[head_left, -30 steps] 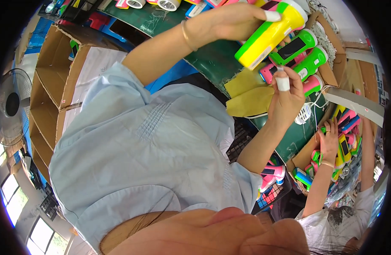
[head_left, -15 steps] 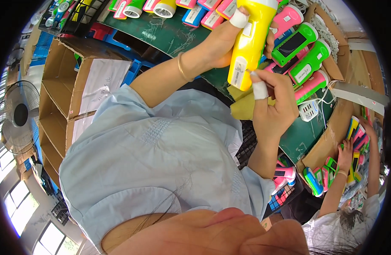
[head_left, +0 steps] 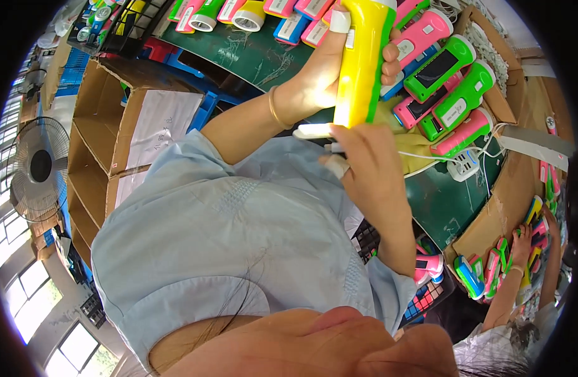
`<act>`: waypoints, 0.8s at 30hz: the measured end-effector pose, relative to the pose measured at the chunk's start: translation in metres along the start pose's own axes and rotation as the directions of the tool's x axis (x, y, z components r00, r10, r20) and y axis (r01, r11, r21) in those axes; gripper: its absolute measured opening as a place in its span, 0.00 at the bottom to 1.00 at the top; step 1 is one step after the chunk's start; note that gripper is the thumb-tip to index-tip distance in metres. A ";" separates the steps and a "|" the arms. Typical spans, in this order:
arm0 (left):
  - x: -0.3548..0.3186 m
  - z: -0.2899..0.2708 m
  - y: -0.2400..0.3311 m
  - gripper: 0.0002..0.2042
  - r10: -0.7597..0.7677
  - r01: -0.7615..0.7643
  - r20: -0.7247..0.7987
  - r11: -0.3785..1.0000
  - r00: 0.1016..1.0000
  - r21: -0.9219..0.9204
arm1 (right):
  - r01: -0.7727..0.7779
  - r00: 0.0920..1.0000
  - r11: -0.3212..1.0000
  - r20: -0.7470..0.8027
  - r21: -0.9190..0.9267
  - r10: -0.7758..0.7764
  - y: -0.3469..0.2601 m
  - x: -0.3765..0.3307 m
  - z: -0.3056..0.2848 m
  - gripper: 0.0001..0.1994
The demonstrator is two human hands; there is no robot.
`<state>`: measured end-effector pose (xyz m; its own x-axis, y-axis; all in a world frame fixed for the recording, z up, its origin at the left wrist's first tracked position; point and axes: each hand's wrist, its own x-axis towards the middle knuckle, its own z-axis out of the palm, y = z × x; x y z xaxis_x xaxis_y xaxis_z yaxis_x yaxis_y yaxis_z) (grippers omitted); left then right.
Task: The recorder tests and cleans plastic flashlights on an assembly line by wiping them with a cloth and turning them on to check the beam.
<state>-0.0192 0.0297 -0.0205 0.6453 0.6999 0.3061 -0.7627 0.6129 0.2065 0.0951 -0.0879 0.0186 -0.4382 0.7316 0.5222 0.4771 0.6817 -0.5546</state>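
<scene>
- while the left hand [head_left: 323,75] is wrapped tight round the yellow-and-green torch [head_left: 361,63], holding it upright above the chest, the right hand [head_left: 370,166] sits just under its lower end, fingers curled in, apparently pinching a small white part [head_left: 313,131] that juts out toward the left wrist.
- one right finger wears white tape [head_left: 336,167]; its grip underneath is turned away from the camera.
- judging by this, the step in hand is work at the torch's base, with the part close to it but not clearly seated.
- the next move calls for lining the part up with the base while the left hand keeps the torch steady.
- just beyond, a white charger with its cable [head_left: 463,164] lies on the green surface [head_left: 264,53], close enough to snag the right hand.
- pink and green torches [head_left: 449,88] crowd the surface beside the held one, leaving little room to set it down.
- farther left stand divided cardboard boxes [head_left: 106,144] and a fan [head_left: 40,166].
- at far right a co-worker's hand [head_left: 523,239] handles more torches, well apart.
</scene>
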 end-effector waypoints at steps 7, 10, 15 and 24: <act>-0.005 -0.007 -0.015 0.32 -0.126 0.121 0.020 0.878 0.992 -0.462 | 0.239 0.968 0.965 0.099 -0.104 -0.229 0.003 -0.016 -0.003 0.19; -0.003 -0.005 -0.021 0.33 -0.001 0.000 -0.005 0.974 1.000 -0.226 | -0.142 0.966 0.963 -0.245 -0.229 0.084 0.002 -0.017 0.017 0.27; -0.006 0.006 -0.025 0.27 0.172 -0.097 -0.055 0.759 0.984 0.644 | -0.600 0.691 0.795 -0.441 0.092 0.573 0.023 -0.011 0.031 0.23; -0.009 0.030 -0.010 0.19 0.048 0.279 -0.355 0.523 0.934 0.805 | -0.517 0.606 0.457 -0.067 0.724 0.792 0.043 -0.050 -0.013 0.11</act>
<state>-0.0187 0.0059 0.0023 0.5808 0.8133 -0.0343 -0.2533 0.2206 0.9419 0.1476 -0.0956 -0.0226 0.1633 0.9834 -0.0793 -0.1067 -0.0623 -0.9923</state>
